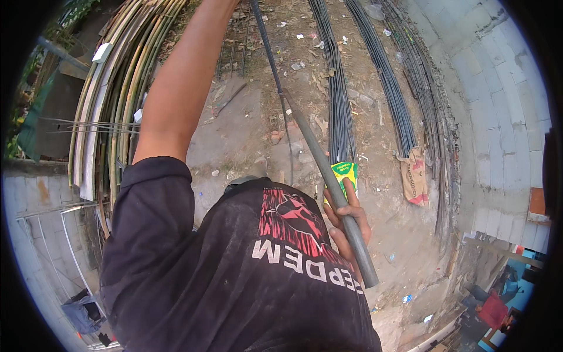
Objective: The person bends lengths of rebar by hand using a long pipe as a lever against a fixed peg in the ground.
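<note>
A grey metal pipe (337, 193) runs diagonally across the centre of the view, its lower end near the person's chest and its upper end fitted over a thin dark steel rod (267, 41) that continues to the top edge. The right hand (346, 226) is closed around the lower part of the pipe, fingers wrapped over it. Just behind the pipe, on the ground, lies a small green and yellow package (345, 172) at the near end of a bundle of dark steel bars (337, 88). A second bar bundle (387, 82) lies to the right, ending at a tan paper sack (415, 175) with red print. Further right, more bars (425, 88) rest along a pale block wall (498, 105). On the left, a stack of bamboo poles (111, 100) carries a small white tag (101, 53) near its upper end. The left arm (176, 88) extends upward and is cut off at the top edge; its hand is out of frame. The person's dark printed shirt (234, 276) hides the lower ground.
</note>
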A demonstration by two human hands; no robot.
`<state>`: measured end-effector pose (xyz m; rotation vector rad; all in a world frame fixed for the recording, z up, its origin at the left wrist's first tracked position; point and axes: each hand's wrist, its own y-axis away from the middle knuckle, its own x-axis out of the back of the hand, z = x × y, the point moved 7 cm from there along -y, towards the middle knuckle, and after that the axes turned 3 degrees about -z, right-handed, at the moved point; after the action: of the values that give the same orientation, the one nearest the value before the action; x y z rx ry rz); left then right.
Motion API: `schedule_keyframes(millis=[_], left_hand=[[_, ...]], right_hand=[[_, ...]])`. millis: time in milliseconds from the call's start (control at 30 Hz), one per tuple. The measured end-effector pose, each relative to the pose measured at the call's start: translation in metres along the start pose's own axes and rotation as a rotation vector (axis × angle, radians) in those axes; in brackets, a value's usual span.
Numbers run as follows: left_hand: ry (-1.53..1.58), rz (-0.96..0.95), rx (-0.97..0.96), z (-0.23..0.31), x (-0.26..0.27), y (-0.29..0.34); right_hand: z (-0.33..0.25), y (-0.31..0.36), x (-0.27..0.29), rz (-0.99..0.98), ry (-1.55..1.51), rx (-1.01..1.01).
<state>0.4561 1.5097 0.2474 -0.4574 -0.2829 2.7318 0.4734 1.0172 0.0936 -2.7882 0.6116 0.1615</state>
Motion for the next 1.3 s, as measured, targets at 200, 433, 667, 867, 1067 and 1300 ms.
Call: schedule_keyframes(millis=[200, 433, 667, 867, 1067, 1300], left_hand=[[-0.032, -0.02, -0.061, 0.003, 0.011, -0.018], [-0.102, 0.377, -0.408, 0.022, 0.014, -0.023], [-0.034, 0.025, -0.119, 0.008, -0.003, -0.033], [-0.108, 0.003, -0.036, 0.011, -0.026, -0.01], [-0.071, -0.075, -0.017, -0.008, -0.023, -0.026], [-0.071, -0.126, -0.041, -0.005, -0.047, -0.007]], right_hand=[[-0.053, -0.022, -0.007, 0.043, 0.813, 0.313], [-0.062, -0.043, -0.036, 0.14, 0.273, 0.559], [-0.06, -0.056, -0.041, 0.062, 0.177, 0.782], [-0.048, -0.049, -0.013, 0.192, 0.003, 0.754], [-0.046, -0.051, 0.013, -0.112, 0.803, 0.024], [0.021, 0.016, 0.053, -0.284, -0.033, -0.866]])
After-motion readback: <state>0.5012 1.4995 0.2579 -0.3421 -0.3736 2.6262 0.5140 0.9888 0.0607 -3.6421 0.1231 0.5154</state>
